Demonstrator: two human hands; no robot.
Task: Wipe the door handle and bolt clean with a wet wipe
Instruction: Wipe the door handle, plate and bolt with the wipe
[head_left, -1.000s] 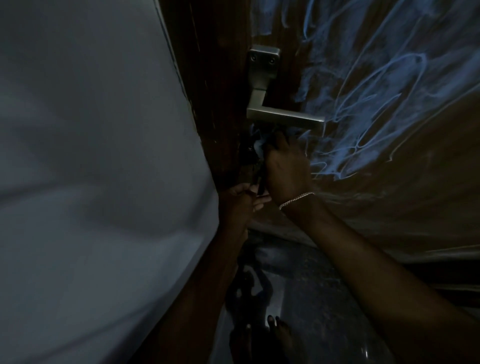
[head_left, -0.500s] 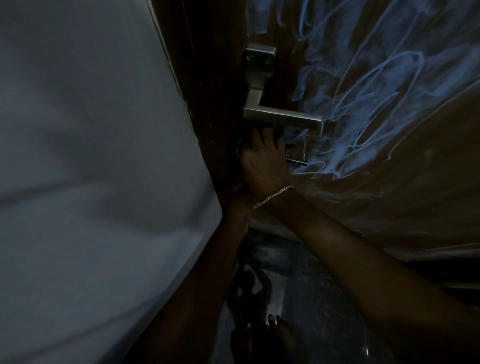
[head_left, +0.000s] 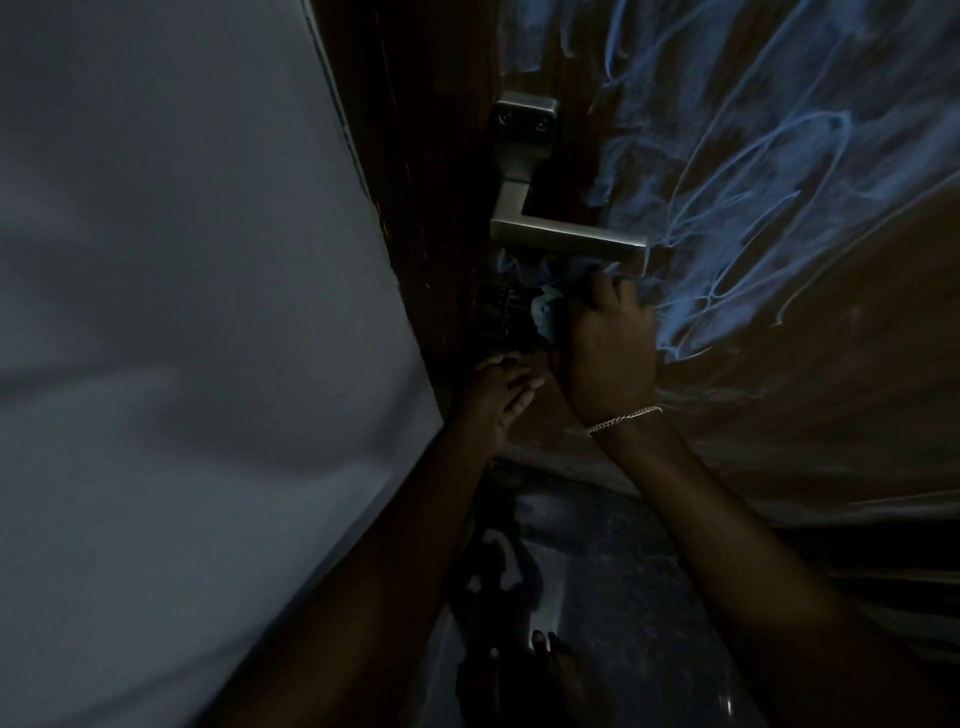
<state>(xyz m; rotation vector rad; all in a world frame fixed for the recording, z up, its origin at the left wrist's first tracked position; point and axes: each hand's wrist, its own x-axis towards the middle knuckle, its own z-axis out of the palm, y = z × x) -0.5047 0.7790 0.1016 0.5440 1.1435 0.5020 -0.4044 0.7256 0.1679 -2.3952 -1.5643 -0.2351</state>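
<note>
A silver lever door handle (head_left: 566, 240) juts from a dark brown door (head_left: 779, 374) marked with blue chalk scribbles. Just below it my right hand (head_left: 608, 348), a chain bracelet at its wrist, grips a crumpled pale wet wipe (head_left: 702, 312) and presses it against the lock area, where the bolt is hidden in the dark. My left hand (head_left: 498, 395) rests with straight fingers on the door's edge just under the right hand.
A pale wall (head_left: 182, 364) fills the left half, close beside the door's edge. Below lies a dark glossy floor (head_left: 623, 597), with bare toes (head_left: 540, 644) near the bottom. The scene is dim.
My right hand has slid right and a little down under the handle, so the pale wipe shows at its left. My left hand's fingers show again beneath it.
</note>
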